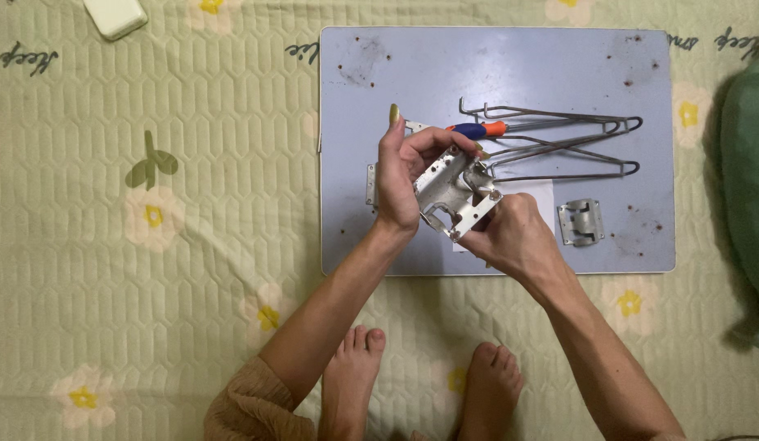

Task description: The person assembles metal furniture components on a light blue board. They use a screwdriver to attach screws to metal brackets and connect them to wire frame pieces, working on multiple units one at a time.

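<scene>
My left hand (400, 175) and my right hand (510, 237) both grip a silver metal bracket (451, 192) and hold it tilted above a grey-blue board (445, 65). The left hand clasps its left side, the right hand its lower right end. Just behind the bracket a screwdriver (479, 129) with a blue and orange handle lies on the board. Bent wire legs (567, 145) lie next to it, stretching right. A second small metal bracket (581, 221) rests on the board to the right of my right hand.
The board lies on a pale green quilted mat (151, 245) with yellow flowers. A white box-like object (115, 16) is at the top left. A green cushion (747, 180) is at the right edge. My bare feet (355, 367) are below the board.
</scene>
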